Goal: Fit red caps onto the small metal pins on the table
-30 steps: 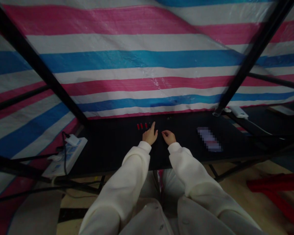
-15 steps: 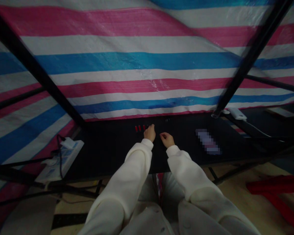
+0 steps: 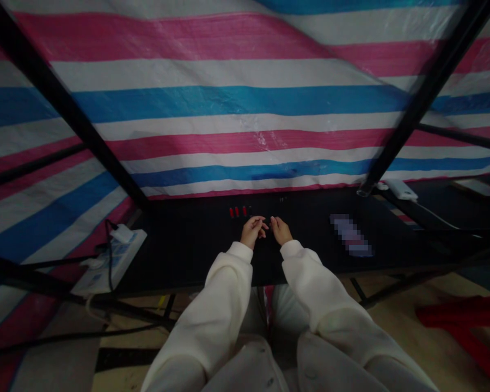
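Three small red cylinders stand in a short row on the black table (image 3: 179, 239), beyond my left hand; the rightmost red cylinder (image 3: 244, 210) is nearest to it. A tiny dark item shows just right of them. Over the table, my left hand (image 3: 255, 231) has its fingers partly spread, with nothing visible in them. My right hand (image 3: 280, 229) is close beside it, a small gap apart, its thumb and fingers pressed together; whatever they hold, if anything, is too small to name. Some tiny pale pieces (image 3: 283, 199) lie farther back, near the striped sheet.
A phone-like object (image 3: 351, 235), blurred out, lies right of my hands. On the left edge sits a white power strip (image 3: 126, 258) with plugs and cables. A white device (image 3: 400, 189) with a cable is at the back right. Black frame bars slant up both sides.
My left hand has drawn back from beside the red cylinders toward me, and its fingers have spread. My right hand has shifted little. The whole view has moved slightly.
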`<move>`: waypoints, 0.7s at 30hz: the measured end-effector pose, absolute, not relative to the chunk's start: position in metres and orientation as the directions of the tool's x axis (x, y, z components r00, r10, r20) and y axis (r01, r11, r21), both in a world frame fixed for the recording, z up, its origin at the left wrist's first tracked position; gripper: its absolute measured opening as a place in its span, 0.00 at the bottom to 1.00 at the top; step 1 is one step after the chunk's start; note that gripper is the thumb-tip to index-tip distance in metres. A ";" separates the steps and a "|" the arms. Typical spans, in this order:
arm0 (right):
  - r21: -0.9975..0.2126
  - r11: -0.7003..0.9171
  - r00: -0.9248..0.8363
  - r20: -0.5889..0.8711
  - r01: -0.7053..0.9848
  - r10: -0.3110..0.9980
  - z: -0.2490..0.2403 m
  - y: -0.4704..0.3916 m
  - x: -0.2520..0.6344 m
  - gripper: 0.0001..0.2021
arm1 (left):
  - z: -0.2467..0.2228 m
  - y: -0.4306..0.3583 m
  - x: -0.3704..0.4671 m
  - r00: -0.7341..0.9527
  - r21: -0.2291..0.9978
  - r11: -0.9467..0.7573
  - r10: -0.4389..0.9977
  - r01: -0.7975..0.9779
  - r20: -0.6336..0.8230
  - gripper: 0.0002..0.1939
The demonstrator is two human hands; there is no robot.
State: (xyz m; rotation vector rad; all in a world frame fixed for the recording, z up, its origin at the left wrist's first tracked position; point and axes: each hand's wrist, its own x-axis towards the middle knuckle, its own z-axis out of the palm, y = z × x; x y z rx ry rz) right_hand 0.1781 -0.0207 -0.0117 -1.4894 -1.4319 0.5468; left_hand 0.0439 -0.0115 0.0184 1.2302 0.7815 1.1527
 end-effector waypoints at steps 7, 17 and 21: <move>-0.868 0.247 0.177 0.349 0.430 0.920 -0.006 -0.014 0.167 0.21 | 0.005 -0.008 0.038 0.261 0.965 -0.039 0.959 -0.258 0.108 0.22; -0.806 0.257 0.178 0.404 0.533 0.897 -0.007 -0.021 0.167 0.20 | -0.003 -0.004 0.041 0.217 0.976 -0.052 0.971 -0.214 0.099 0.20; -0.741 0.255 0.170 0.445 0.621 0.879 -0.003 -0.027 0.165 0.20 | -0.007 -0.001 0.042 0.232 0.971 -0.027 0.969 -0.239 0.085 0.19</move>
